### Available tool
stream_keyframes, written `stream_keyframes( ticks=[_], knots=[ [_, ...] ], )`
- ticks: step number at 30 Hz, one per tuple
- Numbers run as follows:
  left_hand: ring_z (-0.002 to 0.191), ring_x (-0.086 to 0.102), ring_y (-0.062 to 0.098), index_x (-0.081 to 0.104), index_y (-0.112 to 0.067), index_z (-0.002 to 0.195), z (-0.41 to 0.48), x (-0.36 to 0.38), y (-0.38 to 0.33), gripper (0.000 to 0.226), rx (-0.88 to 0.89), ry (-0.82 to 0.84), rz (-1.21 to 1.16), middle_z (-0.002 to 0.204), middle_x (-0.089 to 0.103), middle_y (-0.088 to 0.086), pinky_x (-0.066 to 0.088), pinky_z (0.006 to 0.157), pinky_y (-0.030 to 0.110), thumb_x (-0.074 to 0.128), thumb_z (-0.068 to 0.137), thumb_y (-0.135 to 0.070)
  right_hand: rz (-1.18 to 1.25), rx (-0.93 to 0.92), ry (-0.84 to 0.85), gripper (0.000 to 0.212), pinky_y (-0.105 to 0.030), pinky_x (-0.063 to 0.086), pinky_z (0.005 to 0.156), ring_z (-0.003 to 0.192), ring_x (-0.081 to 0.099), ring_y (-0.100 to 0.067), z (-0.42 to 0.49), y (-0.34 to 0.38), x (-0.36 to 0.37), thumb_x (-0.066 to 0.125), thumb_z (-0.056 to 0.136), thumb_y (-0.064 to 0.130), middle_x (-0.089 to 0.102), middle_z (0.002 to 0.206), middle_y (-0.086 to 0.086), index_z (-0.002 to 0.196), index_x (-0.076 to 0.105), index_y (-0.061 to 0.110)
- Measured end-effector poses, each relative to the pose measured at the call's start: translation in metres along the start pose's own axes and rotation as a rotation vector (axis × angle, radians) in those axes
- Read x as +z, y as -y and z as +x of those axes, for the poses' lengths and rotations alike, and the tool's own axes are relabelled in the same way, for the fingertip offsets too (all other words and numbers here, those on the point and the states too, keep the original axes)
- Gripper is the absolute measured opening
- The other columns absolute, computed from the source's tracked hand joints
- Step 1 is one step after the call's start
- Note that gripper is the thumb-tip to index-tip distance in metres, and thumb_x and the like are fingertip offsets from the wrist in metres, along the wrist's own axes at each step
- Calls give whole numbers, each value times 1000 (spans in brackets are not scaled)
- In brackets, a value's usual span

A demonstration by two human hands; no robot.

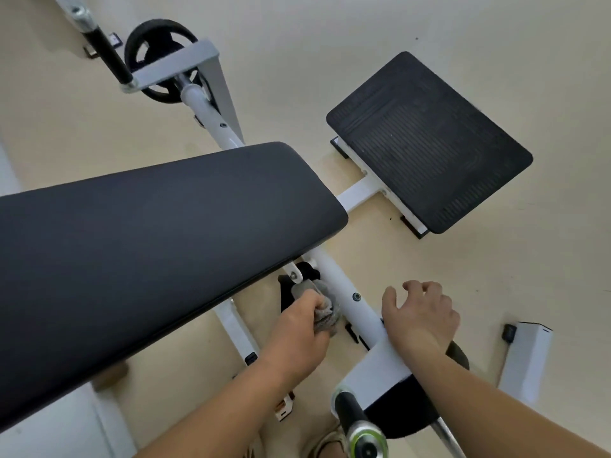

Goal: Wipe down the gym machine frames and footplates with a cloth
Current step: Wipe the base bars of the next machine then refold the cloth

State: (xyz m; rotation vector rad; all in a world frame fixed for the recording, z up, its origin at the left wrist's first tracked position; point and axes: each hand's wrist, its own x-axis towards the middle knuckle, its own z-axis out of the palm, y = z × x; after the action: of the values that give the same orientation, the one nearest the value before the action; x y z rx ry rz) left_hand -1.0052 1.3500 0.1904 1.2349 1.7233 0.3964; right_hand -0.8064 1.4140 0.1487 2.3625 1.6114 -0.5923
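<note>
My left hand (299,328) grips a bunched grey cloth (325,314) and holds it against the machine's parts just under the front edge of the black pad (158,252), beside the white frame tube (350,299). My right hand (420,317) rests with its wrist on the white frame bar, fingers loosely curled and holding nothing. The black ribbed footplate (429,140) sits at the upper right on a white bracket, apart from both hands.
A black weight plate (155,61) and grey lever arm sit at the upper left. A black handle with a chrome end (358,428) juts up near the bottom. A white frame leg (529,358) stands at the right on the beige floor.
</note>
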Motion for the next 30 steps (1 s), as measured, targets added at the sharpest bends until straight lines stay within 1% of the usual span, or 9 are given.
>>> stream_keyframes(
  ticks=[4, 8, 16, 18, 20, 22, 24, 26, 30],
  knots=[
    [72, 58, 7, 50, -33, 90, -13, -14, -7, 28, -72, -65, -90, 82, 62, -8, 49, 61, 23, 77, 85, -28, 228, -102, 83, 54, -44, 13, 126, 151, 20, -25, -17, -15, -19, 42, 101, 47, 28, 161, -4, 148, 46, 22],
    [79, 63, 11, 58, -36, 93, -16, -23, -2, 22, -75, -57, -80, 85, 65, -7, 58, 73, 39, 77, 84, -32, 411, -190, 26, 47, -37, 17, 125, 153, 16, -17, -61, -29, -31, 49, 103, 36, 25, 164, 2, 149, 45, 23],
    [78, 63, 12, 57, -31, 98, -20, -30, 6, 22, 34, 182, -124, 88, 67, -6, 49, 59, 16, 72, 88, -19, 582, -97, 89, 39, -39, 29, 122, 145, 35, -7, -135, -27, 6, 50, 106, 38, 42, 152, 14, 142, 55, 26],
    [79, 66, 15, 57, -33, 99, -22, -29, 9, 22, 63, 239, -122, 88, 68, -5, 53, 65, 25, 73, 88, -23, 590, -29, 78, 30, -35, 40, 110, 132, 45, -5, -153, -33, 13, 52, 104, 38, 48, 137, 18, 134, 58, 33],
    [79, 67, 17, 57, -34, 98, -27, -27, 15, 21, 75, 269, -120, 88, 68, -4, 55, 66, 30, 73, 87, -26, 498, 91, 35, 7, -29, 48, 76, 99, 58, -7, -180, -41, 18, 51, 100, 39, 59, 109, 18, 101, 57, 40],
    [76, 65, 11, 56, -32, 100, -36, -29, 24, 21, 65, 278, -117, 88, 67, -4, 52, 63, 27, 72, 88, -23, 375, 165, 80, 15, -32, 45, 66, 88, 61, -13, -215, -39, 28, 48, 98, 40, 62, 95, 11, 90, 57, 32],
    [73, 63, 8, 56, -31, 100, -43, -30, 31, 21, 44, 297, -127, 89, 66, -3, 52, 62, 28, 69, 89, -20, 443, 124, 216, 25, -36, 51, 78, 93, 63, -15, -246, -23, 41, 47, 101, 44, 66, 96, 7, 95, 64, 26],
    [80, 63, 15, 55, -30, 101, -44, -31, 44, 20, 16, 271, -129, 93, 65, -2, 55, 68, 35, 67, 89, -20, 506, 3, 303, 31, -32, 51, 94, 105, 62, -8, -256, 0, 57, 47, 101, 49, 67, 113, 12, 116, 67, 30],
    [86, 61, 13, 55, -27, 107, -32, -25, 69, 20, 4, 231, -124, 98, 63, -2, 52, 68, 26, 65, 92, -19, 565, -107, 357, 45, -31, 46, 105, 124, 56, -5, -228, 39, 85, 43, 102, 51, 60, 138, 14, 141, 54, 32]
  ],
)
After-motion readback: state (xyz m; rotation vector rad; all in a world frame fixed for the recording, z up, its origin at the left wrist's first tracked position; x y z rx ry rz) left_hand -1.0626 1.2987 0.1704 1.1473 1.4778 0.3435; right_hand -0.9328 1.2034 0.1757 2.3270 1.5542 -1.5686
